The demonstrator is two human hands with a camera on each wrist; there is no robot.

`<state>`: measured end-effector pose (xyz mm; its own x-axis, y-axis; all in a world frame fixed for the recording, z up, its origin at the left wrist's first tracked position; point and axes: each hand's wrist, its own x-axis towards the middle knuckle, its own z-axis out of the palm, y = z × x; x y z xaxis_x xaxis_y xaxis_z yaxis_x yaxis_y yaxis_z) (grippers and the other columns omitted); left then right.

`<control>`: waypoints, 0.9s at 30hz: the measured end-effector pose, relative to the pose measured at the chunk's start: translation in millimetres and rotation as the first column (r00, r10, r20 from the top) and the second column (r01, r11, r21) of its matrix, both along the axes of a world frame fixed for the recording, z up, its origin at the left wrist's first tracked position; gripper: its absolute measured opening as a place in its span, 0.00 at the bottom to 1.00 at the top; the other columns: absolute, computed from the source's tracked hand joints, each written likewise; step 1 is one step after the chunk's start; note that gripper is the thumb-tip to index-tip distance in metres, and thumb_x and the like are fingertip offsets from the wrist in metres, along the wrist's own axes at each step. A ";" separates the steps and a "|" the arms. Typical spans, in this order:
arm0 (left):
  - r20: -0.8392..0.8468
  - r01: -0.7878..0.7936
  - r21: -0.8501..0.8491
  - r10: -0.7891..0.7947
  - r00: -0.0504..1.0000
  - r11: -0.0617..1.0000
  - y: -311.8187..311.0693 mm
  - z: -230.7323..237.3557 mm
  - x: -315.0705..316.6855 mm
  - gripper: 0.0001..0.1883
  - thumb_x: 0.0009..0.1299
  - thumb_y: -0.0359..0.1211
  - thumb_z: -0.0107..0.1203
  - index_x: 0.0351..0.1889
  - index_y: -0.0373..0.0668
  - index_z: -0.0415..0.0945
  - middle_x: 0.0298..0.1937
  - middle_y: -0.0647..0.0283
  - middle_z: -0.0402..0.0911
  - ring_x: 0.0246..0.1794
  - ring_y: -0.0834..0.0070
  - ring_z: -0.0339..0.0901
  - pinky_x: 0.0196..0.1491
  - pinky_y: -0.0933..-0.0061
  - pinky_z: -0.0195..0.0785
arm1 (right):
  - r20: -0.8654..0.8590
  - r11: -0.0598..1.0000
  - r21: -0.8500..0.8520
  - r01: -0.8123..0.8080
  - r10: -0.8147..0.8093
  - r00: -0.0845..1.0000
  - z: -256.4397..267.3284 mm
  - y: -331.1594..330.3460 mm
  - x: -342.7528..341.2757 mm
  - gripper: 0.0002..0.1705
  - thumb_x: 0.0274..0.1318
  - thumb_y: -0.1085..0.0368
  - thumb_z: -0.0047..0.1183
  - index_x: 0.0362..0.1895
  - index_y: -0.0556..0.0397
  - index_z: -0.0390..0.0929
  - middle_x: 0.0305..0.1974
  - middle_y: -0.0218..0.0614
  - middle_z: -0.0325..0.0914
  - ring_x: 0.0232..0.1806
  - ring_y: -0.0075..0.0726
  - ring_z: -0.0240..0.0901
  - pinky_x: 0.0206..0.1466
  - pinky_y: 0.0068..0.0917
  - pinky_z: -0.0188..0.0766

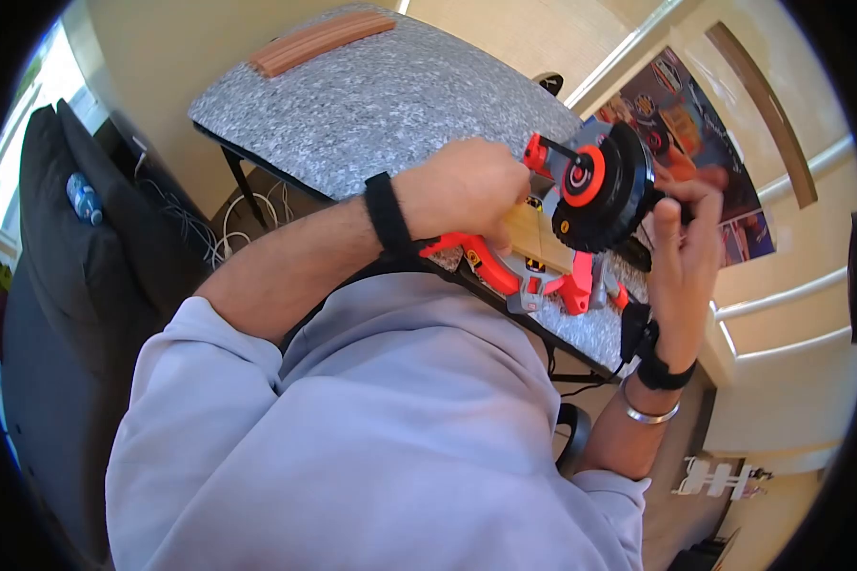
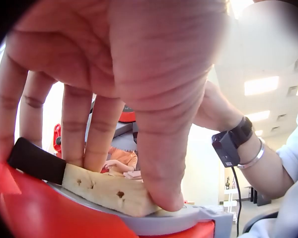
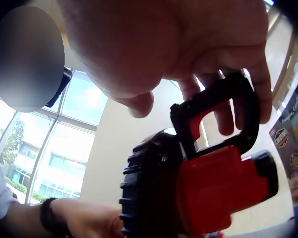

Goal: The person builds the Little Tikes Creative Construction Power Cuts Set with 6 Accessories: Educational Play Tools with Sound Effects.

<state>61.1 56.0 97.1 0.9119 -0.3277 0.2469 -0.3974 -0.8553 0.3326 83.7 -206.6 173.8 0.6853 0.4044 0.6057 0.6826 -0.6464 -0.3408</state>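
Observation:
A red, grey and black toy miter saw (image 1: 581, 290) stands at the table's near edge, its black round blade guard (image 1: 624, 181) raised. On the saw's base lies a light wooden board (image 2: 109, 191) with a black end. My left hand (image 1: 471, 190) grips this board from above, thumb on the near side and the fingers along the far side. Beside the saw head is my right hand (image 1: 687, 262). In the right wrist view its fingers (image 3: 260, 84) reach behind the black looped handle (image 3: 252, 116), loosely extended, while the thumb (image 3: 141, 105) stays apart from it.
The speckled grey table (image 1: 352, 109) carries a reddish-brown ridged strip (image 1: 324, 40) at its far end. A printed poster (image 1: 686, 109) is beyond the saw. Cables (image 1: 229, 224) run under the table. A bottle (image 1: 84, 198) lies on the dark couch (image 1: 57, 276) at the left.

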 end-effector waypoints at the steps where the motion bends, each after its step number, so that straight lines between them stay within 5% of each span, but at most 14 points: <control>1: -0.024 0.004 -0.017 -0.004 1.000 1.000 -0.3 0.4 -0.9 0.32 0.50 0.49 0.81 0.50 0.43 0.91 0.38 0.48 0.90 0.42 0.49 0.88 0.48 0.51 0.81 | 0.110 0.994 -0.111 -0.016 0.028 0.994 -4.2 2.7 -0.7 0.35 0.76 0.36 0.52 0.53 0.61 0.72 0.47 0.48 0.78 0.51 0.51 0.75 0.58 0.44 0.71; 3: -0.037 -0.009 -0.055 0.007 0.999 0.998 -1.0 -0.3 -2.6 0.31 0.49 0.48 0.81 0.50 0.42 0.91 0.37 0.48 0.90 0.42 0.49 0.88 0.47 0.51 0.82 | 0.225 0.970 -0.242 -0.034 0.090 0.970 -14.1 4.3 -3.7 0.34 0.78 0.37 0.49 0.53 0.62 0.72 0.48 0.50 0.77 0.51 0.54 0.73 0.59 0.46 0.69; 10: 0.012 -0.012 -0.049 0.013 1.000 0.999 -3.5 -1.8 -7.2 0.25 0.48 0.46 0.81 0.40 0.41 0.91 0.34 0.50 0.89 0.38 0.49 0.89 0.43 0.51 0.83 | 0.014 0.966 -0.252 -0.054 0.059 0.998 -28.8 -6.2 -27.5 0.43 0.80 0.30 0.33 0.55 0.64 0.73 0.48 0.53 0.74 0.55 0.59 0.67 0.61 0.49 0.65; 18: 0.024 -0.018 -0.016 0.019 1.000 1.000 -4.4 -3.2 -5.0 0.25 0.48 0.47 0.81 0.40 0.43 0.92 0.33 0.50 0.89 0.37 0.50 0.89 0.42 0.51 0.83 | 0.022 0.966 -0.255 -0.033 0.040 0.999 -57.1 -15.6 -38.8 0.38 0.80 0.36 0.43 0.55 0.65 0.72 0.51 0.62 0.73 0.57 0.65 0.68 0.60 0.53 0.67; 27: 0.005 -0.016 -0.007 0.016 1.000 1.000 -4.2 -3.2 -3.0 0.26 0.48 0.47 0.81 0.41 0.43 0.92 0.34 0.50 0.89 0.37 0.49 0.89 0.42 0.51 0.82 | 0.053 0.939 -0.343 -0.002 0.021 0.998 -53.3 -10.8 -42.5 0.39 0.75 0.34 0.49 0.49 0.65 0.70 0.47 0.60 0.75 0.56 0.65 0.66 0.59 0.53 0.66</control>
<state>58.1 51.8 93.8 0.9158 -0.3112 0.2541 -0.3853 -0.8594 0.3362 41.2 -217.4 120.6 0.6489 0.6020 0.4653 0.7021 -0.7094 -0.0614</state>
